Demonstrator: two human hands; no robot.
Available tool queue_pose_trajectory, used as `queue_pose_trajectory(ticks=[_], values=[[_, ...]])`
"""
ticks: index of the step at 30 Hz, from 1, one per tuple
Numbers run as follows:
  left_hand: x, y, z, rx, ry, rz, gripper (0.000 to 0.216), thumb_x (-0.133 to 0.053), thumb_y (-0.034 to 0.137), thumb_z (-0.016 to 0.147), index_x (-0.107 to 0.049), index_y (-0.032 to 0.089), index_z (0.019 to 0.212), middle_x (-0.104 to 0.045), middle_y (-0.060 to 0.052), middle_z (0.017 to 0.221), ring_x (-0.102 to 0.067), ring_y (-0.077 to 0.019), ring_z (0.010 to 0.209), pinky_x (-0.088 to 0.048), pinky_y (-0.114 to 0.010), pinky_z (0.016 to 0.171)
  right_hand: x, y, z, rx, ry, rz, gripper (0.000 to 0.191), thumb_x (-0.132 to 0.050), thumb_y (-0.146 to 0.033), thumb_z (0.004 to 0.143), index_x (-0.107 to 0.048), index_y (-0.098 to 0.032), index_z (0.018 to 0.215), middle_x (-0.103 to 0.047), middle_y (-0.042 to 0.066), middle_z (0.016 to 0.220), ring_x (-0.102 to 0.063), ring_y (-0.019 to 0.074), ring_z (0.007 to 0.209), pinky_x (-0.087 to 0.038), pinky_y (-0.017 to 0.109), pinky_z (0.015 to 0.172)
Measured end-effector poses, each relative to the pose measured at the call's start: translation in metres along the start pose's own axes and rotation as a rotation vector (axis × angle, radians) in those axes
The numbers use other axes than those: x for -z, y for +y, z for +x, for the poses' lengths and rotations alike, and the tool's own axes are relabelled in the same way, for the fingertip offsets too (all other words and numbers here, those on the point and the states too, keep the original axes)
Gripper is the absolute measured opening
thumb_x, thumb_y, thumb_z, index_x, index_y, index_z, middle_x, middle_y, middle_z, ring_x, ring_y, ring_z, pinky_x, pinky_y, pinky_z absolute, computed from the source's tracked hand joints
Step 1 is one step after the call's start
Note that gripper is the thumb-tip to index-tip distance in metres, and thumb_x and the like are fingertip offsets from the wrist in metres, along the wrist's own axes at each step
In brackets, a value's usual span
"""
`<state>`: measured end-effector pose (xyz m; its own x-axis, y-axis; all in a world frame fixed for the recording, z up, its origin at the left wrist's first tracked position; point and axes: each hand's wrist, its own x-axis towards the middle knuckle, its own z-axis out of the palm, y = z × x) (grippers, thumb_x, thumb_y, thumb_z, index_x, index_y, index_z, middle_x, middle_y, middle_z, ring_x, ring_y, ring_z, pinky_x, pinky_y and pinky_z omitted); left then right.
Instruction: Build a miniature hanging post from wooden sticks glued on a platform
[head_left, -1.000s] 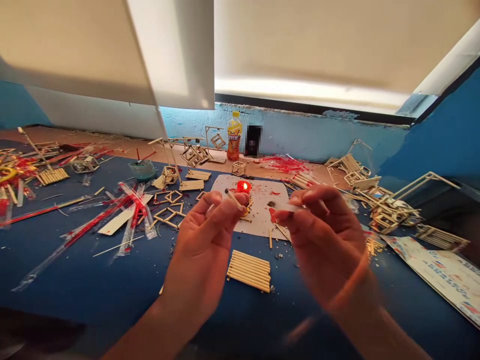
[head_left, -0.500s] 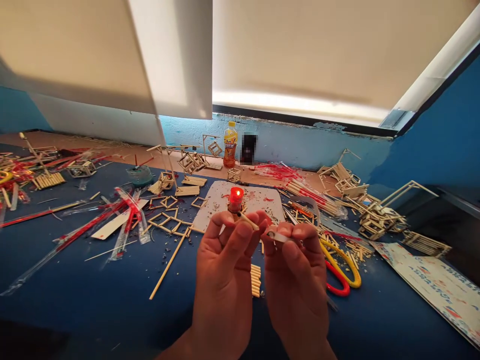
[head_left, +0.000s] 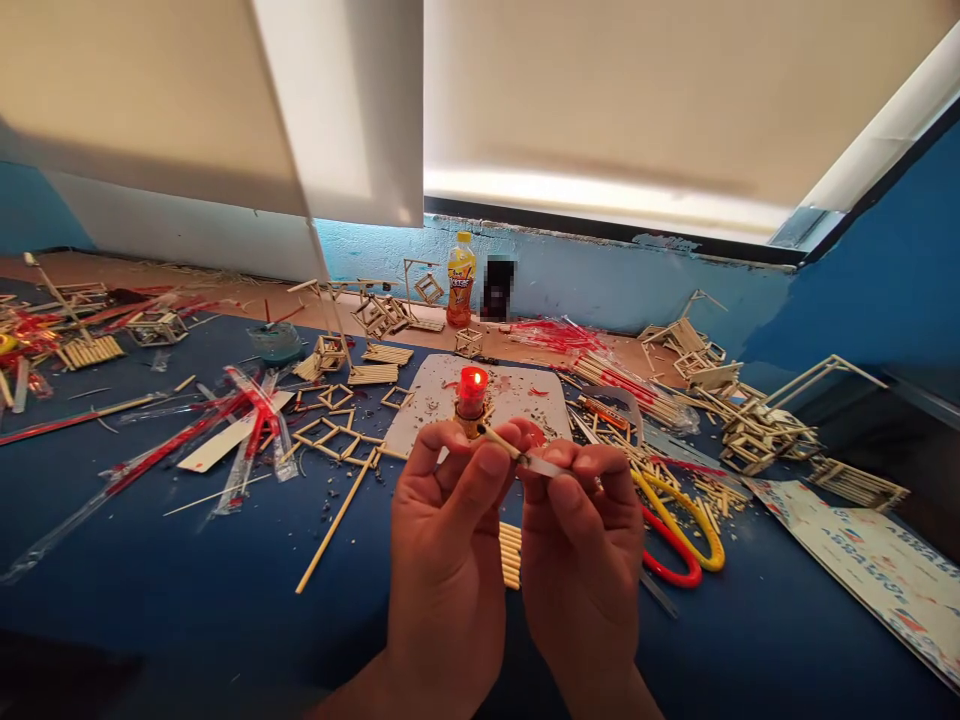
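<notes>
Between the thumb and fingers of my left hand (head_left: 448, 535) is a short wooden stick (head_left: 501, 441) with a blackened end. My right hand (head_left: 583, 545) pinches a translucent whitish strip (head_left: 546, 468). The strip's dark tip meets the near end of the stick, or lies very close to it. Just beyond my hands a red candle (head_left: 472, 400) burns on a pale board (head_left: 427, 400) strewn with dark crumbs. Beneath my hands, partly hidden, lies a row of wooden sticks (head_left: 510, 556) side by side.
Scissors with red and yellow handles (head_left: 709, 540) lie right of my hands. Small stick frames (head_left: 341, 440) and a long stick (head_left: 337, 520) are on the left. A drink bottle (head_left: 460, 285) stands at the back. Stick models (head_left: 757, 435) and a printed sheet (head_left: 862, 570) occupy the right.
My right hand has moved slightly left, bringing the strip's tip to the end of the stick. My left hand stays nearly in place; the view has shifted a little.
</notes>
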<state>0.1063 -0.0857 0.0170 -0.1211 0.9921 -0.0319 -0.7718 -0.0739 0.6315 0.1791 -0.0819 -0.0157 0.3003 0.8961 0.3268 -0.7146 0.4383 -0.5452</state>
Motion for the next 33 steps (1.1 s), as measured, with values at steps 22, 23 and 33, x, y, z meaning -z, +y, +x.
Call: queue_pose_trajectory(ticks=[22,23,33], values=[[-0.002,-0.002,0.001,-0.011,-0.011,-0.024,0.03,-0.097,0.024,0.072,-0.067,0.028,0.076,-0.081,0.008,0.086,-0.079,-0.0129,0.098,-0.063,-0.014,0.072,0.002,-0.005,-0.008,0.273,0.109,-0.385,0.028,-0.079,-0.004,0.084,-0.074,-0.03,0.091,-0.075,-0.005,0.089,-0.076,0.0132,0.088,-0.067,0.028,0.087],[-0.003,-0.002,0.0,-0.012,-0.02,-0.025,0.03,-0.096,0.024,0.073,-0.067,0.028,0.077,-0.081,0.009,0.086,-0.078,-0.0126,0.099,-0.062,-0.014,0.072,0.002,-0.005,-0.009,0.28,0.109,-0.387,0.028,-0.079,-0.004,0.084,-0.073,-0.03,0.092,-0.075,-0.005,0.089,-0.075,0.0126,0.087,-0.067,0.028,0.087],[-0.004,-0.002,0.002,-0.103,0.008,-0.028,0.028,-0.097,0.02,0.072,-0.07,0.028,0.076,-0.078,0.01,0.085,-0.076,-0.0083,0.104,-0.057,-0.011,0.091,0.002,-0.007,-0.008,0.361,0.121,-0.51,0.032,-0.082,-0.001,0.079,-0.073,-0.03,0.09,-0.076,-0.006,0.086,-0.072,0.0114,0.084,-0.062,0.021,0.08]])
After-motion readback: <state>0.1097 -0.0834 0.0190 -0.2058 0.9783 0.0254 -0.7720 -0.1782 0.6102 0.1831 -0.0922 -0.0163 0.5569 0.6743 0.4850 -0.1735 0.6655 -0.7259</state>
